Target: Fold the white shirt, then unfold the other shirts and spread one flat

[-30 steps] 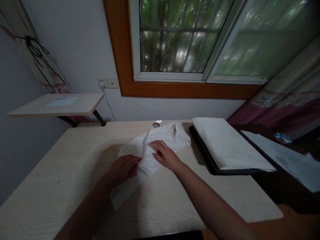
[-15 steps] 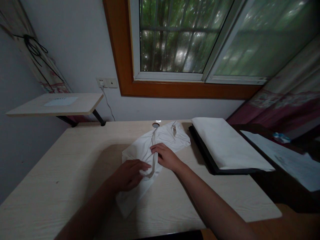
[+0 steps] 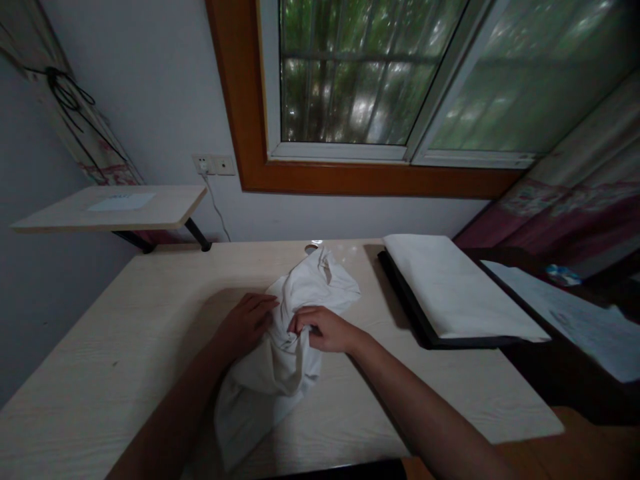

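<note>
1 white cloth (image 3: 273, 370) lies rumpled on the pale desk (image 3: 125, 320), stretching from about 1 o'clock to 7 o'clock. At its 2 o'clock, the right hand (image 3: 325, 329) has its fingers clamped on a bunched fold. The left hand (image 3: 245, 327) touches the edge at 10 o'clock; whether its fingers pinch the fabric I cannot tell. Apart from the cloth, between 2 and 3 o'clock, a flat black item (image 3: 423, 327) lies under a white covering (image 3: 460, 287).
</note>
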`<state>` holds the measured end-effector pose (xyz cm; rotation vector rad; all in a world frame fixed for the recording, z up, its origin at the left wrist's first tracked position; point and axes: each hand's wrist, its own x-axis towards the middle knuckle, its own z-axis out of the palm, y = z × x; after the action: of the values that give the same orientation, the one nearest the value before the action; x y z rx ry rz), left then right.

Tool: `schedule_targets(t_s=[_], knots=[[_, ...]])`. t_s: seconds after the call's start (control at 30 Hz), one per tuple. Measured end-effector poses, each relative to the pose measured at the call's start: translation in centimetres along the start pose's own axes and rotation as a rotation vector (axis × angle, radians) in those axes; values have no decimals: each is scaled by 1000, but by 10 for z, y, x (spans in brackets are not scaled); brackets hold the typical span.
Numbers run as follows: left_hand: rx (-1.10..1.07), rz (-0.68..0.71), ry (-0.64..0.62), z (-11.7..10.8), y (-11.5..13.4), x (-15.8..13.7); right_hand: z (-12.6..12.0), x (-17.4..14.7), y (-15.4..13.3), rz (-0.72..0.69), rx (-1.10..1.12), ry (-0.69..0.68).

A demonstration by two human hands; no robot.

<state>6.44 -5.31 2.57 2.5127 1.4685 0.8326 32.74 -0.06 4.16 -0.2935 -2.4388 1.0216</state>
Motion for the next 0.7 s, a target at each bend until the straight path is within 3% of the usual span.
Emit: schedule_targets(t_s=[0.17,0.37,0.5,0.7], knots=[[61,38,-131,0,1,2,6,1,1,1,121,-16],[86,-84,-164,-3,-1,1,1,-5,13,88,115,130],[153,-240,-106,-11,-15,0,-17,-15,18,178,23,372],[216,-518,235,-43,-37,-7,-51,-37,30,303,-187,870]])
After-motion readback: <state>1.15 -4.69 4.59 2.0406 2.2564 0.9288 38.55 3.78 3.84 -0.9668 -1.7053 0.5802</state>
